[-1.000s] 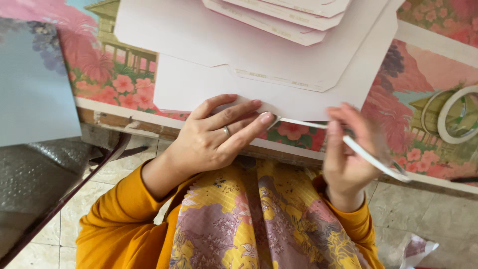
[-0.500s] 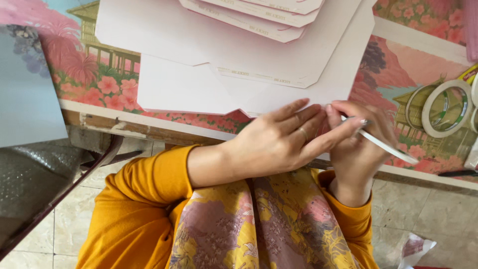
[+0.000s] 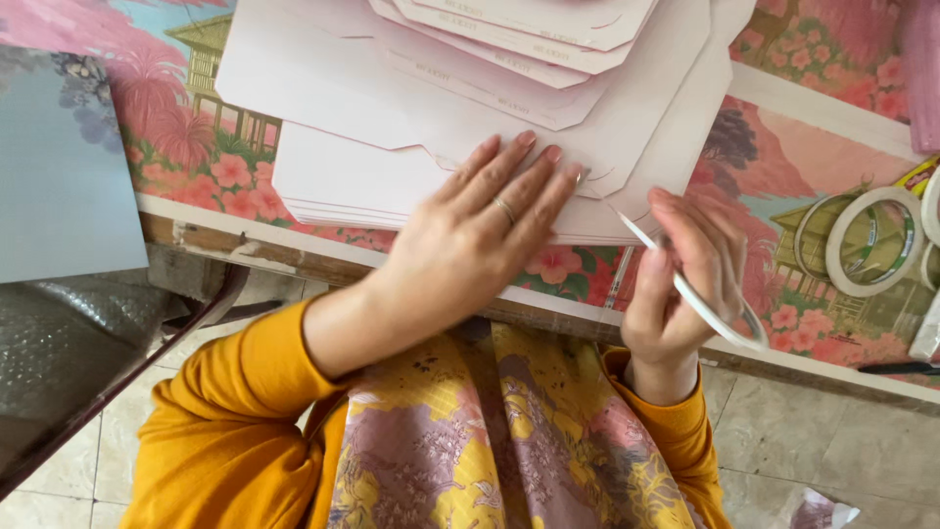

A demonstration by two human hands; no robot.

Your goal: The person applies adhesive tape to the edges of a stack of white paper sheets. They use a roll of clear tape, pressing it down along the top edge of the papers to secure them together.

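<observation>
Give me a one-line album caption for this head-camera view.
Left hand flat on a stack of pale card cut-outs; right hand holds a thin white stick.

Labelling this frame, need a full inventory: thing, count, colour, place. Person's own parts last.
paper sheets: a stack, count unclear, pale pink-white, on the table's near edge under the left hand
cut envelope blanks: several, fanned, pale pink-white, top centre on the stack
tablecloth: one, pink floral with painted buildings, covering the table
tape rolls: at least one full ring, white, far right on the table; more are cut off by the frame edge
blue sheet: one, pale blue, far left
bubble wrap: one piece, grey, lower left below the table
floor tiles: pale, lower right
left hand: flat on the paper stack, ring on one finger
right hand: holding a thin white stick
</observation>
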